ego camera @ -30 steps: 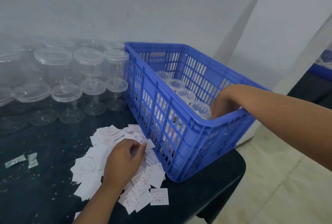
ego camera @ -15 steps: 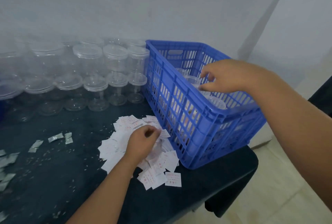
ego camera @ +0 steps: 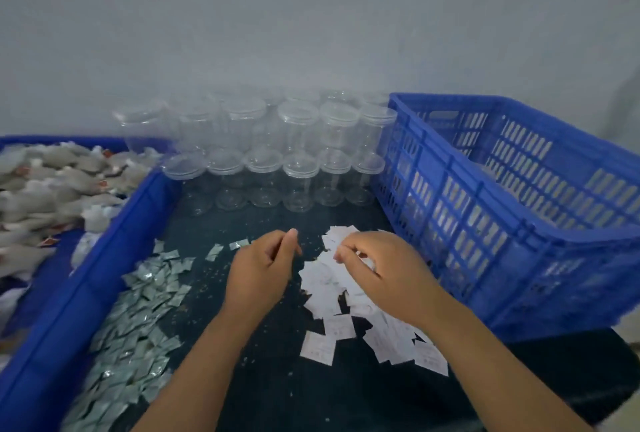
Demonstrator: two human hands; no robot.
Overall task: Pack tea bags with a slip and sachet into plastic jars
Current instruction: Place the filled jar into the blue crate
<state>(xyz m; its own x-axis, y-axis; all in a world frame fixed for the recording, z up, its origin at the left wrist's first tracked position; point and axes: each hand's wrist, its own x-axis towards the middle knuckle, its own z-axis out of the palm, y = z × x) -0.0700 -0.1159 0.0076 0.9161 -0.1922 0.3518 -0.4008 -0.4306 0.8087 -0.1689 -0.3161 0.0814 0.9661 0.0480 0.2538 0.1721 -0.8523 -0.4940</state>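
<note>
Lying in a loose white heap on the dark table [ego camera: 263, 379], the slips [ego camera: 332, 293] sit under the right hand [ego camera: 388, 272], fingers curled, grip unclear; the left hand [ego camera: 259, 268], fingers pinched together, hovers just beside them.

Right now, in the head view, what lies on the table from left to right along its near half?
Blue tray of tea bags → silver sachets → left hand → white slips → blue slatted crate.
</note>
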